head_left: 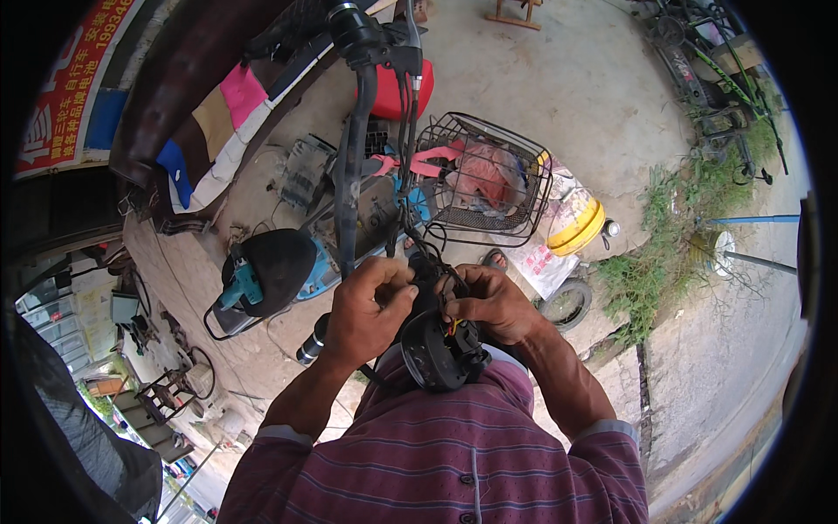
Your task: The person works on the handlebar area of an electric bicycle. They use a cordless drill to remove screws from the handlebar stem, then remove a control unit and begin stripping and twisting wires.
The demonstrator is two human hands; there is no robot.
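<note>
Both hands worked at a rounded black plastic housing (pixel 436 349) held against the person's chest, just above a striped maroon shirt (pixel 454 463). The left hand (pixel 367 310) was closed on its upper left edge, fingers curled over a bundle of thin black cables (pixel 403 157) running up to a handlebar (pixel 371 39). The right hand (pixel 493 301) pinched small coloured wires at the housing's top. Beyond stood a black wire basket (pixel 484 179), a smooth black saddle (pixel 279 262) and rough concrete ground (pixel 567 79).
</note>
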